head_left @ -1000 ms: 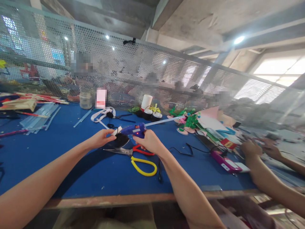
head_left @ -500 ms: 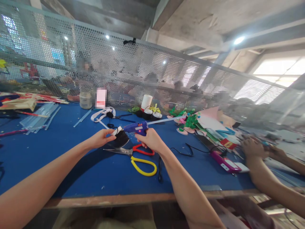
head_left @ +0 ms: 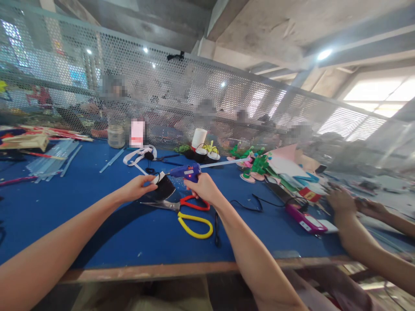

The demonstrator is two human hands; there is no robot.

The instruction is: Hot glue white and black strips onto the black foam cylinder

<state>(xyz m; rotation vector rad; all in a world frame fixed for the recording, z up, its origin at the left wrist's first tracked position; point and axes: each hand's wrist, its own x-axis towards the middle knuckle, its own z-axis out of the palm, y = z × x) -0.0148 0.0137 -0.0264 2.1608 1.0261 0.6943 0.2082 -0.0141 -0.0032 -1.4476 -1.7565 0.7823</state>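
My left hand [head_left: 140,188] pinches a small black-and-white piece [head_left: 164,187], whose exact kind I cannot make out, by its white upper part. In my right hand [head_left: 205,188] is a blue hot glue gun [head_left: 189,172], fingers wrapped round its handle. The gun's nozzle points left, at or very close to the white edge of the piece. A long clear glue stick [head_left: 225,163] juts from the gun's back. Just below both hands lie scissors [head_left: 179,208] with one red and one yellow handle loop, blades to the left.
Clear glue sticks [head_left: 53,160] lie at the left by a jar [head_left: 116,134]. Behind are white ribbon [head_left: 131,156] and small black-and-white pots [head_left: 207,152]. Green craft pieces [head_left: 259,164], papers and a purple power strip [head_left: 306,219] sit right, beside a co-worker's hands [head_left: 342,201]. Perforated mesh stands behind.
My hands stay almost where they were, with the glue gun and the piece held as before. The co-worker's hands at the right have shifted slightly.
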